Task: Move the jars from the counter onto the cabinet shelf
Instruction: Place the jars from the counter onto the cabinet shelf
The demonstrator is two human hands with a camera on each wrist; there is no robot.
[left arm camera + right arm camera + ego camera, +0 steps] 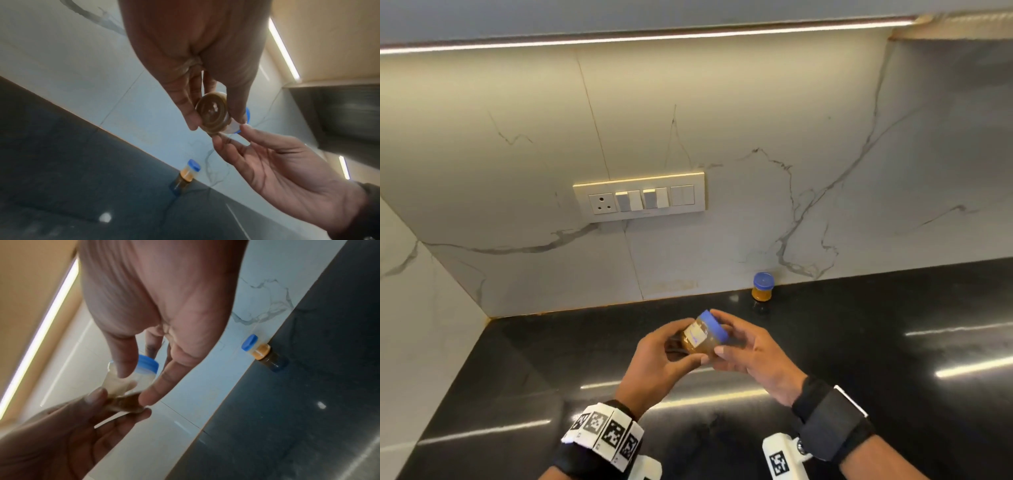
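1. The held jar [702, 337], blue-lidded with brown contents, is tilted in the air above the black counter [859, 342]; both hands are on it.
2. The left hand [659, 363] pinches its base between thumb and fingers; the right hand [751, 353] has thumb and fingers curled round the lid end.
3. A second jar [763, 286] stands upright on the counter against the marble wall [688, 120]; well apart from the hands.
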